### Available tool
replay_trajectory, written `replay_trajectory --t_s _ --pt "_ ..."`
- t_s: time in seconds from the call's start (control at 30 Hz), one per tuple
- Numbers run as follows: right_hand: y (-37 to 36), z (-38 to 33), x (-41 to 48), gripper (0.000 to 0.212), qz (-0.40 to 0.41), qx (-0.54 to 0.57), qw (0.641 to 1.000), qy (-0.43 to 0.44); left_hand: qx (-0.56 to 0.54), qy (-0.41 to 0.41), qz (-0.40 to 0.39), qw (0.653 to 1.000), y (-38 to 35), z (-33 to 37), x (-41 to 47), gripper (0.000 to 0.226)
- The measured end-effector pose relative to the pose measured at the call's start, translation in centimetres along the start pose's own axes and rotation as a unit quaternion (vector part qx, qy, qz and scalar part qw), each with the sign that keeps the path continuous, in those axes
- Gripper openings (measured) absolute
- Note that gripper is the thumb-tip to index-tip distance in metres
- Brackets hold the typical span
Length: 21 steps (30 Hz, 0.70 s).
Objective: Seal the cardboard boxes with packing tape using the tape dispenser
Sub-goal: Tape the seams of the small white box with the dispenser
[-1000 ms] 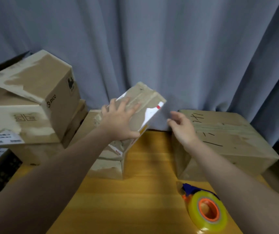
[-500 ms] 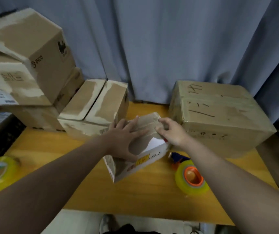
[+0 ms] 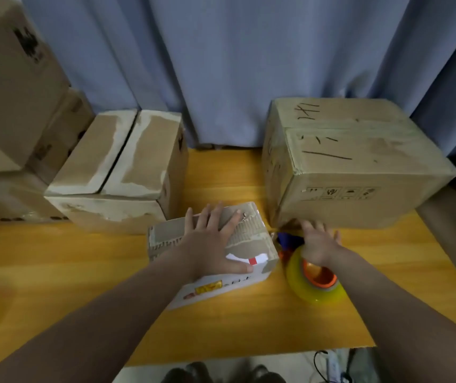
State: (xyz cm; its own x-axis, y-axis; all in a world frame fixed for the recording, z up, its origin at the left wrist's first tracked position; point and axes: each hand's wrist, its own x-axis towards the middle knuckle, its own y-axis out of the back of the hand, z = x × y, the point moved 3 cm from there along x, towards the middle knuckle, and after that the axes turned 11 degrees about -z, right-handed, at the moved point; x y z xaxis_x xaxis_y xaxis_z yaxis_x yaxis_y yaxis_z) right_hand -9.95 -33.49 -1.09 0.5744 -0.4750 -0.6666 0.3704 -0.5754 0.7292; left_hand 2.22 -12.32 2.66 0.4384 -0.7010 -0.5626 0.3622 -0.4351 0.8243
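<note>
A small torn cardboard box (image 3: 166, 236) with white labels lies on the wooden table (image 3: 55, 272) at the centre. My left hand (image 3: 213, 244) rests flat on its top, fingers spread and thumb along the front edge. Just right of the box lies the tape dispenser (image 3: 315, 286), a yellow tape roll on an orange hub with a blue handle (image 3: 289, 239). My right hand (image 3: 318, 241) hovers over the dispenser's far end with its fingers spread, hiding part of the handle. I cannot tell whether it touches the dispenser.
A large box (image 3: 359, 167) with black pen marks stands at the back right, close to my right hand. A medium box (image 3: 121, 172) with an untaped centre seam sits behind the small box. More boxes (image 3: 8, 92) are stacked at the left. A blue curtain (image 3: 221, 64) hangs behind.
The small box came down from in front of the curtain onto the table. My right hand let go of it and moved right, over the tape dispenser. The view tilted down.
</note>
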Motion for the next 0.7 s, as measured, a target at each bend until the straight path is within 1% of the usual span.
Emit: replay_trajectory --t_s 0.03,0.07,0.1,0.13,0.2,0.23,0.27,0.37,0.43,0.5,0.57,0.63,0.7 --pt "-0.4 0.9 0.5 0.079 -0.045 -0.057 0.997 -0.033 0.01 -0.01 0.007 1.0 0.0 -0.2 0.4 0.114" --pt "-0.8 1.7 1.0 0.081 -0.071 -0.077 0.994 -0.042 0.022 -0.021 0.01 0.999 -0.1 -0.4 0.7 0.112" --pt "-1.0 2.2 1.5 0.078 -0.07 -0.079 0.994 -0.033 0.032 -0.034 0.014 0.999 -0.1 -0.6 0.8 0.11" --pt "-1.2 2.7 2.0 0.071 -0.047 -0.082 0.995 -0.019 0.039 -0.047 0.019 0.998 -0.1 -0.8 1.0 0.108" --pt "-1.3 3.3 2.4 0.051 0.032 -0.121 0.992 0.005 0.047 -0.067 0.03 0.996 0.0 -0.9 1.2 0.106" --pt "-1.4 3.5 2.5 0.047 0.063 -0.136 0.989 0.015 0.048 -0.074 0.037 0.995 0.0 -1.0 1.3 0.106" --pt "-1.5 3.7 2.6 0.046 0.08 -0.127 0.988 0.03 0.043 -0.079 0.042 0.995 0.1 -1.0 1.4 0.106" --pt "-1.8 4.4 2.0 0.05 0.104 -0.026 0.991 0.074 0.021 -0.088 0.04 0.995 0.4 -1.0 1.3 0.1" --pt "-1.6 5.0 0.9 0.055 0.157 0.025 0.983 0.09 0.016 -0.085 0.028 0.996 0.8 -0.7 1.2 0.092" --pt "-1.5 5.4 -1.0 0.062 0.222 0.093 0.965 0.109 0.022 -0.083 0.02 0.996 1.1 -0.3 0.8 0.085" --pt "-1.6 5.7 -3.7 0.058 0.272 0.19 0.934 0.132 0.029 -0.089 0.024 0.995 0.9 0.2 0.2 0.075" --pt "-1.4 5.7 -6.5 0.058 0.341 0.244 0.893 0.162 0.023 -0.095 0.056 0.994 0.5 0.3 -0.8 0.074" --pt "-0.7 5.2 -9.4 0.064 0.419 0.254 0.846 0.21 -0.02 -0.077 0.101 0.992 0.0 -0.5 -1.8 0.08"
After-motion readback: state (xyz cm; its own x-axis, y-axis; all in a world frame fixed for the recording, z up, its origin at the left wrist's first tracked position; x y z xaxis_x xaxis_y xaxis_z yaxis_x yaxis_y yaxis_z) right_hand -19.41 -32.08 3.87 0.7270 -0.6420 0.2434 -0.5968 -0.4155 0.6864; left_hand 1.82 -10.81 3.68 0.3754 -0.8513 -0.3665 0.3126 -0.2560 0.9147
